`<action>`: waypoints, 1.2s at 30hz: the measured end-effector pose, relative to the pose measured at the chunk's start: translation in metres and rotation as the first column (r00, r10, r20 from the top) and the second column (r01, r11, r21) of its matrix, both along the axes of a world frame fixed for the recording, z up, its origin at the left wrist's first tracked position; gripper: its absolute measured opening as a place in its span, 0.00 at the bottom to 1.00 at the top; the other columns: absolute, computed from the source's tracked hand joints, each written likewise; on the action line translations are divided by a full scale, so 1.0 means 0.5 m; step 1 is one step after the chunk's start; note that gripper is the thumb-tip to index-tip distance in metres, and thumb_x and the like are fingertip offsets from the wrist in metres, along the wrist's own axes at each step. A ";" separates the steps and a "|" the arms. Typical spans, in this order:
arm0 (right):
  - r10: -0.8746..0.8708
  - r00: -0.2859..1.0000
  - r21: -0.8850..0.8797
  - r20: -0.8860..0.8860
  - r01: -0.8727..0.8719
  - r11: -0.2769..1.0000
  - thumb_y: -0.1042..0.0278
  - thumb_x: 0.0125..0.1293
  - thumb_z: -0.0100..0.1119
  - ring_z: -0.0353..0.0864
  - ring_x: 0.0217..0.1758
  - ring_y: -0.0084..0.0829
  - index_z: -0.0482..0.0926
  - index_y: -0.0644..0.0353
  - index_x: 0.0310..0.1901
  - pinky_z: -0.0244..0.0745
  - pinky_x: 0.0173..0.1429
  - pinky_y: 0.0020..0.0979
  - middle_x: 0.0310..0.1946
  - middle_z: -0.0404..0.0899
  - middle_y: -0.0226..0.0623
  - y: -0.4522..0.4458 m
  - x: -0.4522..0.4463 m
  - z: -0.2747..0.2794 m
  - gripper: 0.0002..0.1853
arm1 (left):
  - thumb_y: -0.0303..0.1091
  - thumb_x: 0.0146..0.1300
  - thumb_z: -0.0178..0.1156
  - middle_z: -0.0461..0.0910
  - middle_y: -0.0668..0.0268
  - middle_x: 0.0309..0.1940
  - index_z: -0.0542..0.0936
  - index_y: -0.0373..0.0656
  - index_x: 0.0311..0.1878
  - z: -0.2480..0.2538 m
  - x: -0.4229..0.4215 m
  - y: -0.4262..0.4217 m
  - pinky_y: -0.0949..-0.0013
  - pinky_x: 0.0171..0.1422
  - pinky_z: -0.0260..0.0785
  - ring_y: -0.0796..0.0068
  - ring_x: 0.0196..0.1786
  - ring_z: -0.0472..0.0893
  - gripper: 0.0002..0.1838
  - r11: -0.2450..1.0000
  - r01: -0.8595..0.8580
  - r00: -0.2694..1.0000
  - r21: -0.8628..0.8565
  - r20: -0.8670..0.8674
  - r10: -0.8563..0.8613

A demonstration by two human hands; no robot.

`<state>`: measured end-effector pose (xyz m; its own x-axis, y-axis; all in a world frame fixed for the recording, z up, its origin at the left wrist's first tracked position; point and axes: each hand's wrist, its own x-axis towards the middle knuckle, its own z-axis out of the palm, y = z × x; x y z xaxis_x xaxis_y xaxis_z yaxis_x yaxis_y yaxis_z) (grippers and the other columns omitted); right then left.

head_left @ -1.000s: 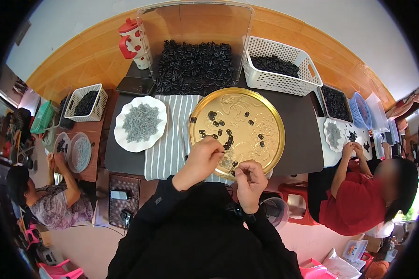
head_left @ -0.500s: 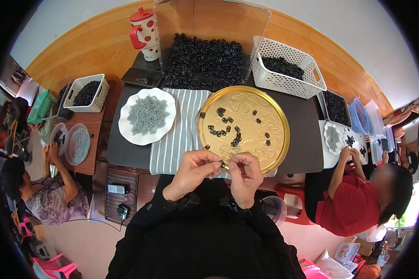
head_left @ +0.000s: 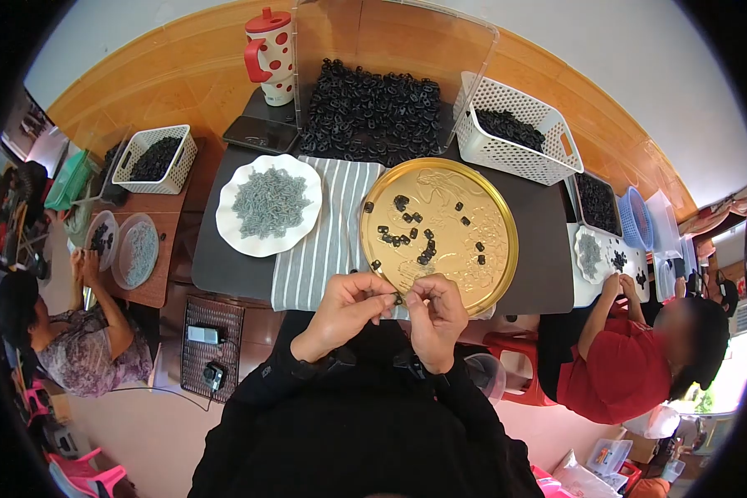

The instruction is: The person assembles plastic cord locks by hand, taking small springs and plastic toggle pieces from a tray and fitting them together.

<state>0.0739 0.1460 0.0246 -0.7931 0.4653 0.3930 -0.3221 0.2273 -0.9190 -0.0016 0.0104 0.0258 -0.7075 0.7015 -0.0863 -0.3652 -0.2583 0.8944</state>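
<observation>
My left hand (head_left: 346, 315) pinches a small black plastic piece (head_left: 397, 299) between thumb and fingers, just over the near rim of the round gold tray (head_left: 508, 241). My right hand (head_left: 436, 319) meets it from the other side, its thumb and fingertips pressed together; what they hold, if anything, is hidden. Several black plastic pieces (head_left: 427, 249) lie scattered on the tray's embossed surface. Left of the tray, small grey screw-like parts (head_left: 270, 203) are heaped on a white wavy-edged plate (head_left: 235, 236), beside a striped cloth (head_left: 295, 278).
Behind the tray stands a clear bin (head_left: 465, 50) with a heap of black pieces (head_left: 369, 112). A white basket (head_left: 515, 158), a dark flat scale-like device (head_left: 260, 134) and a dotted tumbler (head_left: 272, 66) are nearby. Co-workers sit at left (head_left: 100, 357) and right (head_left: 618, 373).
The whole view has shifted slightly, so the table items appear a little further right. Both hands stay pinched together at the black piece, with only slight finger movement.
</observation>
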 end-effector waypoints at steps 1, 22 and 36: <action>0.001 1.000 -0.007 0.008 -0.001 1.000 0.89 0.58 0.52 0.70 0.34 0.19 0.71 0.67 0.42 0.65 0.40 0.20 0.32 0.72 0.32 -0.001 0.001 0.000 0.11 | 0.22 0.62 0.58 0.82 0.68 0.31 0.81 0.34 0.40 0.001 0.000 -0.001 0.80 0.31 0.69 0.84 0.31 0.79 0.06 1.000 0.005 1.000 -0.007 -0.002 -0.005; 0.058 0.996 0.019 0.063 -0.059 0.998 0.88 0.58 0.53 0.69 0.35 0.18 0.71 0.67 0.41 0.64 0.41 0.20 0.33 0.72 0.31 0.000 0.000 0.004 0.10 | 0.22 0.63 0.58 0.81 0.66 0.30 0.81 0.33 0.40 0.003 -0.001 -0.010 0.80 0.32 0.69 0.82 0.31 0.79 0.05 1.000 0.009 1.000 -0.019 -0.010 -0.009; 0.095 0.994 0.128 0.047 -0.101 0.987 0.86 0.57 0.53 0.71 0.30 0.24 0.74 0.67 0.37 0.66 0.36 0.23 0.28 0.73 0.36 0.000 -0.005 0.017 0.07 | 0.22 0.63 0.57 0.81 0.67 0.30 0.81 0.33 0.40 -0.001 0.014 -0.008 0.80 0.32 0.70 0.83 0.31 0.79 0.05 0.999 -0.030 1.000 0.023 0.000 0.030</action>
<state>0.0713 0.1461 0.0333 -0.8488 0.3315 0.4119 -0.3118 0.3153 -0.8963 0.0054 0.0062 0.0255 -0.7282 0.6818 -0.0697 -0.3565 -0.2899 0.8882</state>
